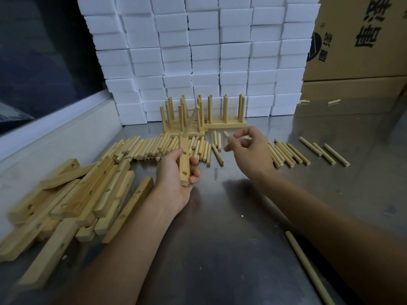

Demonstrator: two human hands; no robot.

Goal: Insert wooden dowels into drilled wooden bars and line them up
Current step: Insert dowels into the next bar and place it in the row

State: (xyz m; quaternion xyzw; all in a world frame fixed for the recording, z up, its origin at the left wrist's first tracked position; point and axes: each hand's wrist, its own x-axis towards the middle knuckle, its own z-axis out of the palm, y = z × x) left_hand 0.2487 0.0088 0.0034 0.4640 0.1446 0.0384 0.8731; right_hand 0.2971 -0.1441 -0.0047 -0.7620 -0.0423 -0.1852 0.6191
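Observation:
My left hand (pixel 176 175) grips a drilled wooden bar (pixel 184 164) above the table, its holes facing me. One dowel (pixel 191 121) stands slanted in the bar's far hole. My right hand (pixel 248 148) hovers to the right of the bar and pinches a short dowel (pixel 226 134) between thumb and fingers. Loose dowels (pixel 149 148) lie in a row behind my hands. Finished bars with upright dowels (pixel 204 115) stand lined up at the back. A heap of empty drilled bars (pixel 77 194) lies at the left.
More loose dowels (pixel 286 154) lie right of my right hand, three more (pixel 323 150) farther right. White foam blocks (pixel 198 51) are stacked at the back, cardboard boxes (pixel 356 40) at the right. A long stick (pixel 306 263) lies on the steel table (pixel 220 227).

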